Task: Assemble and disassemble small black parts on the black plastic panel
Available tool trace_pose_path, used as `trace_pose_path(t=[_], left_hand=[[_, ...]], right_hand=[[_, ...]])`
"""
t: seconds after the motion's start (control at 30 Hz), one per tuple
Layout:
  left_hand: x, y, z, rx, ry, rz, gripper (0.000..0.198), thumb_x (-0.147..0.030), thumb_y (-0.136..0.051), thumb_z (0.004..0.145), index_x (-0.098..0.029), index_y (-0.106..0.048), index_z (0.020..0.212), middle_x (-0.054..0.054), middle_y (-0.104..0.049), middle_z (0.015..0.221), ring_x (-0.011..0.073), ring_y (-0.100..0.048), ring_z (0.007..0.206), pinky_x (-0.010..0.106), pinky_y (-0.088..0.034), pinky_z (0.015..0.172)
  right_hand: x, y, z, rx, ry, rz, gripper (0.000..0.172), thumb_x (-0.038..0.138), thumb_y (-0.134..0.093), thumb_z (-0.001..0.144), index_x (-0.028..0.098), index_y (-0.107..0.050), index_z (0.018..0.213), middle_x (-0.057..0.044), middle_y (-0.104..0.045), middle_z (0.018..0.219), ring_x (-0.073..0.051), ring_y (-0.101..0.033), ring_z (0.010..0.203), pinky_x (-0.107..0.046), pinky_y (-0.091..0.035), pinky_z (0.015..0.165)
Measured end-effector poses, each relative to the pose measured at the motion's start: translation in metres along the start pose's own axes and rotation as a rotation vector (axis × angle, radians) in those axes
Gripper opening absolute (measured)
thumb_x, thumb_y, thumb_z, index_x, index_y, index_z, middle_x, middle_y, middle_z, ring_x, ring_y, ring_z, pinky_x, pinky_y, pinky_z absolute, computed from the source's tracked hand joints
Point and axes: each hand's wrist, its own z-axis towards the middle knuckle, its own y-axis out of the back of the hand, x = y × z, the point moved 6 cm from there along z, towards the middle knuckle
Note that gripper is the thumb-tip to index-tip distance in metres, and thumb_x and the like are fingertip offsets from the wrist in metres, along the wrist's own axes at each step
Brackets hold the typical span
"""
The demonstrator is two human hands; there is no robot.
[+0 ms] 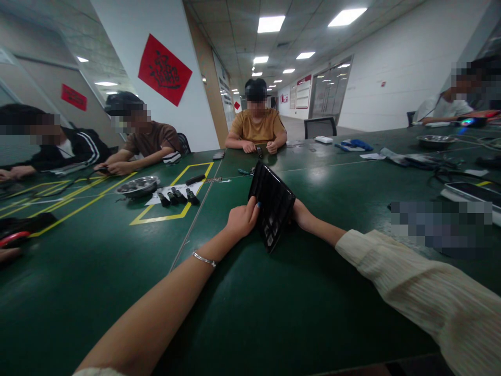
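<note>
Between my hands, a thin black case (276, 201) is held up on edge and tilted above the green table. Its near face looks divided into small squares, with a few pale ones low down; what they are I cannot make out. My left hand (243, 218) grips the left edge, thumb against the near face. A silver bangle (204, 259) circles that wrist. On the right edge, my right hand (300, 215) holds the case from behind, most of its fingers hidden by it.
Left of centre, a metal bowl (138, 187) stands near white paper (156, 196) bearing several small black objects (177, 196). A person (258, 128) sits opposite; others sit at both sides. Cables, a cloth (354, 145) and another metal bowl (436, 141) lie to the right.
</note>
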Motion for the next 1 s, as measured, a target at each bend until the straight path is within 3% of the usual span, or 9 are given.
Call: trace_pose_path(t=[0.33,0.57,1.0], left_hand=[[-0.0002,0.0021,-0.0004,-0.008,0.004,0.000,0.040,-0.039,-0.020,0.092,-0.016,-0.044,0.115,0.008,-0.067,0.082,0.0186,-0.064,0.077,0.026,-0.041,0.065],[0.0037,0.0009,0.0011,0.008,0.042,0.014,0.048,-0.043,-0.012,0.093,-0.018,-0.042,0.121,0.008,-0.068,0.082,0.0195,-0.064,0.077,0.026,-0.040,0.064],[0.0021,0.0016,-0.0002,0.011,0.042,0.001,0.044,-0.042,-0.017,0.093,-0.018,-0.043,0.118,0.007,-0.067,0.082,0.0190,-0.064,0.077,0.026,-0.041,0.065]], right_hand=[[-0.0007,0.0006,0.0006,0.004,-0.007,-0.016,0.020,0.035,-0.040,0.082,0.019,-0.050,0.091,0.004,-0.049,0.050,-0.010,-0.042,0.035,-0.022,-0.031,0.032],[0.0042,-0.0012,-0.0024,0.018,0.011,-0.012,0.020,0.037,-0.039,0.083,0.019,-0.048,0.086,0.005,-0.048,0.049,-0.010,-0.043,0.035,-0.020,-0.032,0.033],[0.0022,0.0004,-0.0021,0.007,0.009,-0.004,0.023,0.039,-0.041,0.082,0.018,-0.050,0.089,0.003,-0.050,0.050,-0.011,-0.044,0.035,-0.022,-0.033,0.032]])
